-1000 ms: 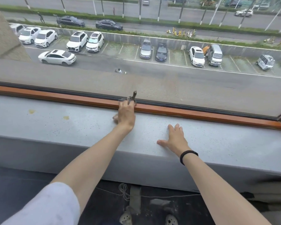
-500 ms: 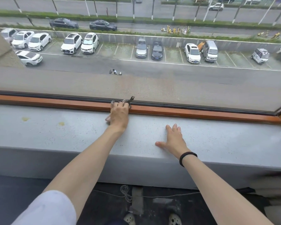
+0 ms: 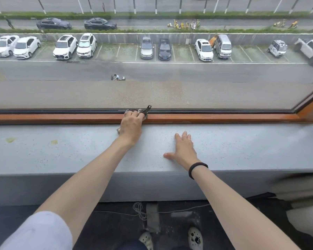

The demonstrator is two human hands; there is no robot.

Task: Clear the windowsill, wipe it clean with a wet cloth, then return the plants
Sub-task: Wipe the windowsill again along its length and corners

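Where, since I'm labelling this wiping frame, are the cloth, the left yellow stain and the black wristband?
cloth (image 3: 145, 111): head view, on its patterned fold at the right end.
left yellow stain (image 3: 10, 140): head view, on the middle of the blotch.
black wristband (image 3: 198, 165): head view, on the top of the band.

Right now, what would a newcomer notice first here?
The left hand grips a dark patterned cloth against the orange window frame, mid-picture. The right hand lies flat on the grey windowsill, which bears two yellowish stains at far left. Beyond the glass, a car park fills the top.
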